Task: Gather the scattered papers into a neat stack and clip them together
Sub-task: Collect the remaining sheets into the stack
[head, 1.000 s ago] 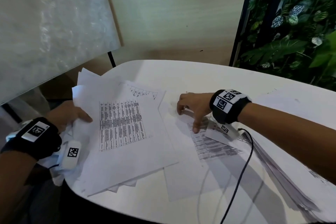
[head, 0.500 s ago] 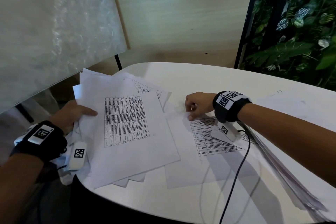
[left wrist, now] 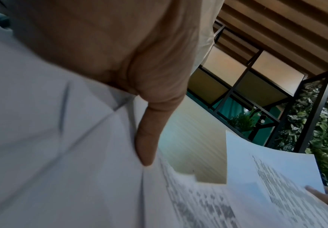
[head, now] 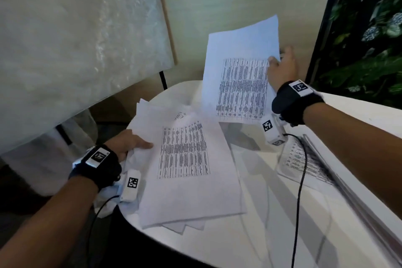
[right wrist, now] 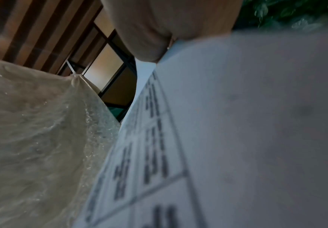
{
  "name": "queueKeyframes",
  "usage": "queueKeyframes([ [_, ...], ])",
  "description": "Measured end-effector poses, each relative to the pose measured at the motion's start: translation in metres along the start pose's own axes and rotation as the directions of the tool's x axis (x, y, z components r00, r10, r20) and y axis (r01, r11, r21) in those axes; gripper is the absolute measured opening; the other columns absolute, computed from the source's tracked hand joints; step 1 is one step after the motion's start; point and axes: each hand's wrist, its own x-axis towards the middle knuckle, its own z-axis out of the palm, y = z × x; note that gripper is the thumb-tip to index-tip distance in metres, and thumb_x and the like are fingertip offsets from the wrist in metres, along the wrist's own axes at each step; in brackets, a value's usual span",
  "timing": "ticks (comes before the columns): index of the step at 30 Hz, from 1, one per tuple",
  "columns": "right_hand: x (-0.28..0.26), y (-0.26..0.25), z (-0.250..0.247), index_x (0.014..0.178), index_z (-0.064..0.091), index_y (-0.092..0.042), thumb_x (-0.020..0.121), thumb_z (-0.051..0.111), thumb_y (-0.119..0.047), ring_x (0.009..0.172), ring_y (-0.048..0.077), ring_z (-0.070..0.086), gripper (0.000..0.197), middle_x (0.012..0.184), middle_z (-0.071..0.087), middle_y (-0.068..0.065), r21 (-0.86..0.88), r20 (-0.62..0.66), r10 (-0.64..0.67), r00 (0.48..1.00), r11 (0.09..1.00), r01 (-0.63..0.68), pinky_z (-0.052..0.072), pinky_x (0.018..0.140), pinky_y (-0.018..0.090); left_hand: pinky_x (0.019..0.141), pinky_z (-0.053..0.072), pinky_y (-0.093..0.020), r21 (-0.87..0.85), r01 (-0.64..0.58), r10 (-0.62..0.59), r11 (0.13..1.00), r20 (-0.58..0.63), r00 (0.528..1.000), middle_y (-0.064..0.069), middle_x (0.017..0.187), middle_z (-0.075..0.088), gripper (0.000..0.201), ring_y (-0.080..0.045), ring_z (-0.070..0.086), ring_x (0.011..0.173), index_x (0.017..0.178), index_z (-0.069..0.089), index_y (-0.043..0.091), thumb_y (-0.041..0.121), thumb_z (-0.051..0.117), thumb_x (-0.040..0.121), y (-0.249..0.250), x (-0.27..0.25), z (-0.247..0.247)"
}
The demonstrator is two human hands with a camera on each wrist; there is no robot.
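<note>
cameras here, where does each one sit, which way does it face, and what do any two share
Head: worn on the head, looks forward and down at the table; both forearms, left hand gripping the pile, right hand holding the lifted sheet.
Left wrist: looks along the left hand, tilted up toward the ceiling; its thumb rests on the pile.
Right wrist: looks along the right hand, tilted up; the thumb pinches the lifted sheet.
Shared: all three show the lifted sheet.

Bare forearms; each wrist wears a black strap point(head: 292, 102) with white coded tag, a white cabled camera module point(head: 272, 129) beneath.
</note>
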Motion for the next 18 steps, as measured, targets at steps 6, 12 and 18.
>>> queueKeyframes([
  [6, -0.045, 0.001, 0.025, 0.131, 0.043, -0.001, 0.098, 0.046, -0.013, 0.118, 0.037, 0.053, 0.035, 0.132, 0.052, 0.023, -0.074, 0.274, 0.059, 0.96, 0.996, -0.041, 0.04, 0.083, 0.033, 0.094, 0.053, -0.049, -0.019, 0.025, -0.026, 1.0, -0.064, 0.998, -0.021, 0.117, 0.069, 0.082, -0.04, 0.067, 0.104, 0.125, 0.059, -0.002, 0.014, 0.091, 0.051, 0.001, 0.027, 0.005],
  [12, -0.075, 0.02, 0.028, 0.129, 0.045, -0.006, 0.095, 0.042, -0.007, 0.103, 0.038, 0.06, 0.034, 0.119, 0.061, 0.023, -0.023, 0.194, 0.223, 0.955, 0.975, -0.223, 0.045, 0.078, 0.035, 0.081, 0.055, -0.043, 0.036, 0.028, -0.023, 0.999, -0.121, 0.992, -0.027, 0.113, 0.066, 0.065, -0.041, 0.066, 0.095, 0.124, 0.053, -0.004, 0.011, 0.079, 0.067, 0.023, 0.021, 0.033],
  [18, -0.046, -0.017, -0.016, 0.151, 0.014, -0.004, 0.104, 0.031, -0.009, 0.139, 0.026, 0.035, 0.051, 0.155, 0.029, 0.016, 0.282, -0.096, 0.388, 0.917, 0.894, -0.349, 0.022, 0.099, 0.021, 0.101, 0.047, -0.048, 0.248, 0.111, -0.067, 0.962, -0.18, 0.981, -0.023, 0.121, 0.057, 0.063, -0.04, 0.058, 0.11, 0.129, 0.044, -0.001, 0.019, 0.077, 0.079, 0.029, 0.023, 0.043],
])
